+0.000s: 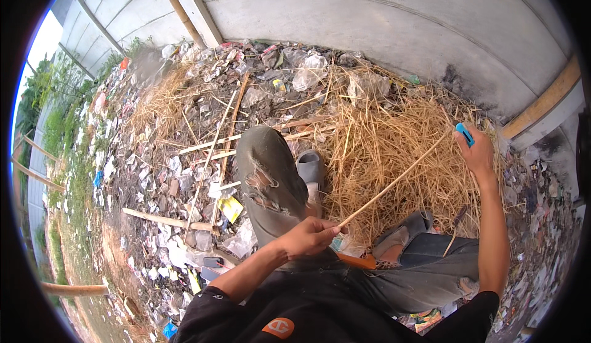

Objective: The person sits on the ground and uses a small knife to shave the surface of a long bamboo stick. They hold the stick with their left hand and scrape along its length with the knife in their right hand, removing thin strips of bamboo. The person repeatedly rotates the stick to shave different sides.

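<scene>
My left hand (314, 235) is closed around the near end of a thin, pale stick (394, 186), which looks like bamboo. The stick slants up and to the right, over a heap of dry straw-like strips (375, 152). Beside its far end, my right hand (479, 152) is closed on a small blue tool (464, 134) that looks like a utility knife. Its blade cannot be made out. Whether the tool touches the stick cannot be told. My bent knee (261, 158) in torn trousers is left of the heap.
Scattered litter (172, 189) covers the ground. Several bamboo strips (212, 158) lie crossed to the left, near a dark phone-like object (212, 269). A grey concrete wall (369, 17) runs behind, with a bamboo post (545, 100) at the right. Grey sandals (311, 166) are on my feet.
</scene>
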`<state>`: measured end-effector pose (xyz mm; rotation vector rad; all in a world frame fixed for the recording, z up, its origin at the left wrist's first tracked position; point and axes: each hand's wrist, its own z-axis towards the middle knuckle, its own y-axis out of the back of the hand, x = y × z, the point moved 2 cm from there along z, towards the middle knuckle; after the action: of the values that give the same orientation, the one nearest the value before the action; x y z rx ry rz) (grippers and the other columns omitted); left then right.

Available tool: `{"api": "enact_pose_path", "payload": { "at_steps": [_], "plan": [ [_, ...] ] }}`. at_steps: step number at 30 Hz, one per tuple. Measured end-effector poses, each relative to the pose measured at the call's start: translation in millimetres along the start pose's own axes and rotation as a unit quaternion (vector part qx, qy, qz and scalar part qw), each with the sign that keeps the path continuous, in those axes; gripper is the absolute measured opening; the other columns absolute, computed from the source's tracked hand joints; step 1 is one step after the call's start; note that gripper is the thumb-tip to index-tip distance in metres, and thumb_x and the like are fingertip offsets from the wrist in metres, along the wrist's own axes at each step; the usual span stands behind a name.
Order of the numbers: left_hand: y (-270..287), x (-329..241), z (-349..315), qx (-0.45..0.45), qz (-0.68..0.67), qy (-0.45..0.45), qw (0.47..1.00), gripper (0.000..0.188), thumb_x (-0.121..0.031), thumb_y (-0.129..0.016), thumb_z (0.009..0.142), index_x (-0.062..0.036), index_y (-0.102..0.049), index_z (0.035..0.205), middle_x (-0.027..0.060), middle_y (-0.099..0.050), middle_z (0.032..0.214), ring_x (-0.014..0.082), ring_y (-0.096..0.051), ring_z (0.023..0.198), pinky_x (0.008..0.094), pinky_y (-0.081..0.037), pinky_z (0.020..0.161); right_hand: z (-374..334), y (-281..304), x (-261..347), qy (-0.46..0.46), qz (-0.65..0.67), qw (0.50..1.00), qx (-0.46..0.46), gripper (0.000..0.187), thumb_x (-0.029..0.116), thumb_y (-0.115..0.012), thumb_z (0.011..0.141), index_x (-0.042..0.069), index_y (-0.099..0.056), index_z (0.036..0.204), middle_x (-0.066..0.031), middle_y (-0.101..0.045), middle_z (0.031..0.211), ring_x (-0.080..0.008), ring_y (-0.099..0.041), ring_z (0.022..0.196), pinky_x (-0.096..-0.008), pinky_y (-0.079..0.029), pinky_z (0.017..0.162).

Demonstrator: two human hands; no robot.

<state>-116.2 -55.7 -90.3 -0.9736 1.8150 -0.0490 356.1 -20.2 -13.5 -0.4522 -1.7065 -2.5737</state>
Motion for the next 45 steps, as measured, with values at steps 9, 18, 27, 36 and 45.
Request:
{"api": "enact_pose_path", "payload": {
  "at_steps": [9,18,27,36,45],
  "plan": [
    [-7.1,-4.1,9.2,-0.003,0.191,-0.073,0.979,0.030,-0.025,-0.053,0.109,-0.0036,-0.070,0.123,-0.0109,-0.043,0.068,0.0009,-0.036,0.061,0.0223,-0.029,0.052,-7.4,6.4,12.1,0.072,0.011,0.991,0.111,0.022,0.007,-0.074,0.076,-0.001,-0.070,0.096,-0.0133,-0.062,0.084,-0.0311,-0.061,0.075,-0.0405,-0.047,0.068],
    [2.8,-8.5,0.2,-0.029,0.190,-0.044,0.980,0.032,-0.027,-0.053,0.108,-0.0006,-0.070,0.115,-0.0077,-0.045,0.068,0.0037,-0.038,0.064,0.0258,-0.034,0.056,-13.5,27.0,33.6,0.081,0.106,0.980,0.148,0.033,0.013,-0.080,0.078,-0.002,-0.072,0.107,-0.0151,-0.066,0.106,-0.0319,-0.066,0.095,-0.0419,-0.052,0.083],
    [-4.2,-31.0,-6.4,-0.083,0.276,-0.062,0.956,0.032,-0.026,-0.058,0.106,-0.0009,-0.070,0.122,-0.0059,-0.048,0.071,0.0034,-0.040,0.067,0.0248,-0.036,0.057,-12.2,25.2,18.2,0.032,0.098,0.990,0.096,0.034,0.031,-0.076,0.091,0.006,-0.075,0.115,-0.0097,-0.069,0.119,-0.0288,-0.068,0.101,-0.0415,-0.055,0.085],
    [-9.9,-58.6,-13.5,-0.163,0.360,-0.068,0.916,0.033,-0.021,-0.063,0.102,0.0011,-0.069,0.126,-0.0061,-0.051,0.070,0.0024,-0.043,0.068,0.0226,-0.038,0.058,-13.8,25.1,7.7,0.009,0.135,0.987,0.090,0.018,0.023,-0.077,0.090,0.007,-0.079,0.098,-0.0115,-0.073,0.083,-0.0255,-0.068,0.073,-0.0401,-0.052,0.069],
    [-4.3,-50.2,-16.8,-0.203,0.432,-0.109,0.872,0.035,-0.020,-0.066,0.099,0.0032,-0.068,0.125,0.0016,-0.060,0.072,0.0044,-0.051,0.073,0.0260,-0.047,0.066,-8.2,39.2,-6.6,-0.176,0.257,0.950,0.004,0.034,0.036,-0.070,0.097,0.004,-0.078,0.088,-0.0070,-0.067,0.066,-0.0175,-0.050,0.051,-0.0400,-0.040,0.057]
  ]
}}
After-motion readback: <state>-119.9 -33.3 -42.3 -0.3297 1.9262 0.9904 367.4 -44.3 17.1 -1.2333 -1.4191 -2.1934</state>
